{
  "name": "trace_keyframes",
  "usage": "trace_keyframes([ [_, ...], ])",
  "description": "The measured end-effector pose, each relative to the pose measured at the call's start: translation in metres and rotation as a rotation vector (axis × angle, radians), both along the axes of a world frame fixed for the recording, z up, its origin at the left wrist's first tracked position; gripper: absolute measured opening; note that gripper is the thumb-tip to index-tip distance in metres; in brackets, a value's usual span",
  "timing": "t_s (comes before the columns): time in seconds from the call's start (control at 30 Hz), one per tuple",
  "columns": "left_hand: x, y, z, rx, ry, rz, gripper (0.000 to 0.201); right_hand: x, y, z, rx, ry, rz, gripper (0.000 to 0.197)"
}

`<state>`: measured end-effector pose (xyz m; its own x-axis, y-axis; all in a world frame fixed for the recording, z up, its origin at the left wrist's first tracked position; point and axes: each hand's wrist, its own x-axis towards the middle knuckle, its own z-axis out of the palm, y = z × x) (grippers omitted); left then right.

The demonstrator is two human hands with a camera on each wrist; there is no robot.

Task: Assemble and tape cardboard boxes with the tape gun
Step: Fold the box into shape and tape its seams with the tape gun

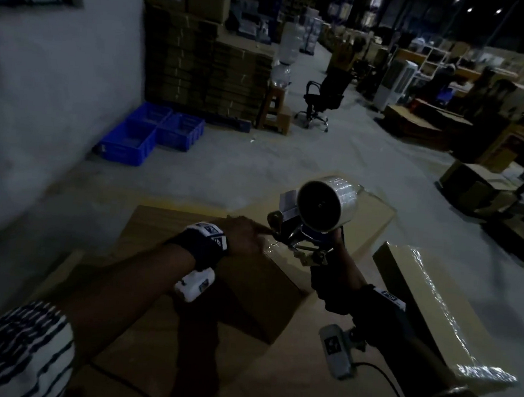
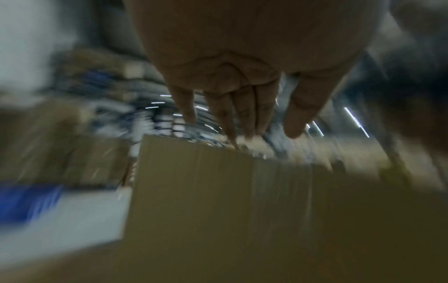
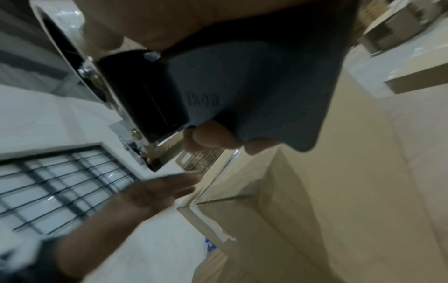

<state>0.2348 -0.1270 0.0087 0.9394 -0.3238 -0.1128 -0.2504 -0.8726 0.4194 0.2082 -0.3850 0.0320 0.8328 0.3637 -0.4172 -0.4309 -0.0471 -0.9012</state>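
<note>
Before us sits the cardboard box (image 1: 217, 276), with our left hand (image 1: 245, 233) on its top and the tape gun (image 1: 312, 215) just right of that hand. A taped box (image 1: 428, 305) lies further right; crates (image 1: 153, 133) stand far left by the wall (image 1: 42, 102).

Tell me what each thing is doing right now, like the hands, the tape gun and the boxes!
left hand: open, straight fingers resting on the box top near the tape.
right hand: gripping the tape gun's handle.
tape gun: held upright, nose at the box's taped corner.
tape roll: loaded on the gun.
cardboard box: flaps closed, clear tape across the top.
second box: shut, shiny tape along it.
</note>
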Motion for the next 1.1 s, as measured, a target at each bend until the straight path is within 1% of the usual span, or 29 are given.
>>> trace_keyframes([
  [0.07,0.001,0.002,0.013,-0.246,-0.014,0.134,0.033,0.011,0.0,0.0,0.015,0.029,0.016,0.087],
  [0.13,-0.001,0.002,0.021,-0.532,-0.01,0.261,0.021,0.022,-0.002,-0.001,0.012,0.043,0.066,0.093],
  [0.2,-0.003,0.0,0.028,-0.699,-0.001,0.32,0.019,0.033,-0.001,-0.002,0.016,0.033,0.129,0.105],
  [0.27,-0.006,-0.004,0.034,-0.792,0.053,0.357,0.022,0.042,-0.001,0.001,0.039,0.03,0.16,0.107],
  [0.4,-0.006,-0.013,0.041,-0.899,0.123,0.428,0.025,0.055,-0.005,0.01,0.08,0.032,0.237,0.101],
  [0.53,-0.003,-0.02,0.046,-1.006,0.165,0.483,0.018,0.065,-0.005,0.017,0.102,0.048,0.247,0.095],
  [0.63,-0.001,-0.021,0.049,-1.044,0.182,0.518,0.015,0.067,-0.005,0.024,0.128,0.054,0.258,0.094],
  [0.73,-0.001,-0.021,0.049,-1.039,0.216,0.539,0.016,0.069,-0.005,0.027,0.121,0.059,0.267,0.094],
  [0.83,-0.004,-0.024,0.047,-1.045,0.274,0.615,0.023,0.072,-0.004,0.021,0.181,0.071,0.297,0.089],
  [0.9,-0.004,-0.024,0.044,-1.123,0.342,0.685,0.032,0.074,-0.004,0.014,0.205,0.092,0.275,0.084],
  [0.97,-0.002,-0.021,0.039,-1.172,0.398,0.701,0.041,0.073,-0.003,0.012,0.205,0.117,0.251,0.081],
  [1.03,-0.001,-0.019,0.038,-1.143,0.423,0.698,0.048,0.07,-0.003,0.013,0.179,0.124,0.236,0.081],
  [1.07,-0.001,-0.019,0.038,-1.1,0.408,0.705,0.044,0.069,-0.002,0.014,0.162,0.123,0.231,0.081],
  [1.1,-0.001,-0.02,0.038,-1.038,0.379,0.721,0.036,0.067,-0.001,0.014,0.151,0.126,0.231,0.081],
])
